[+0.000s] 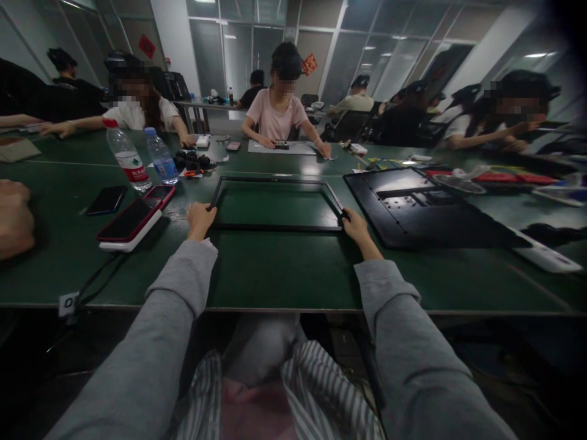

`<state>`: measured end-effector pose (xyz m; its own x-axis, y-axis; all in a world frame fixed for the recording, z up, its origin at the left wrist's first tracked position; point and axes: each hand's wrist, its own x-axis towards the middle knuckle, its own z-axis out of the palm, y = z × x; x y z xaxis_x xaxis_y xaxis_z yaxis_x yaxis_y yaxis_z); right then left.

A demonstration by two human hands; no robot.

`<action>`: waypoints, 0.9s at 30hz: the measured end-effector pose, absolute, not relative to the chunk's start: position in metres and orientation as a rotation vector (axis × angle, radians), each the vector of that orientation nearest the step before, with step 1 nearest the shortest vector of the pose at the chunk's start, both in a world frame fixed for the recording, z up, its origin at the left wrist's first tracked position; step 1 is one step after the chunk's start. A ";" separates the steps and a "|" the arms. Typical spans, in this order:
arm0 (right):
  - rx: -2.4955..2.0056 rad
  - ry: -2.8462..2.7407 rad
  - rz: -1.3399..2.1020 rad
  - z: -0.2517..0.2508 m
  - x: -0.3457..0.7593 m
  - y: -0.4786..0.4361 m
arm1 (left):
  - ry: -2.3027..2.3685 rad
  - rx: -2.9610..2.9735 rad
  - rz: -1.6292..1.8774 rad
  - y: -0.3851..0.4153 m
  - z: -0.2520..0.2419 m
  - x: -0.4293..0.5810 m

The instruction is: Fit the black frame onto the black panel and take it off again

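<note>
Two grey sleeves [169, 311] reach over the green worktop [284, 275]. The left hand [200, 220] has its grip closed on the left side of a thin black frame [275, 228]; the right hand [356, 231] grasps the right side. The frame is between them, over the worktop. A large black panel [463, 220] lies to the right. Farther, at left, two bottles [131, 160] stand; beyond sits a person in pink [275, 110].
</note>
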<state>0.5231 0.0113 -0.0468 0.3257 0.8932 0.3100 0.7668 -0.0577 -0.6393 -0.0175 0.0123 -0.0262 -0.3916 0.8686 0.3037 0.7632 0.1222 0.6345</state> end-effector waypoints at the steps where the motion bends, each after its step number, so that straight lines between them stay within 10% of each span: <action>1: -1.851 -1.462 0.221 -0.047 0.523 0.011 | 2.242 1.639 1.126 0.012 -0.026 -0.017; 27: -1.851 -1.573 0.210 -0.040 0.518 0.006 | 2.392 1.755 0.729 0.006 -0.013 -0.022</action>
<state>0.5180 0.0062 -0.0396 0.2529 0.9192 0.3019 0.8076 -0.0288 -0.5890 -0.0215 0.0063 -0.0126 -0.3374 0.9185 0.2060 0.8774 0.2276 0.4224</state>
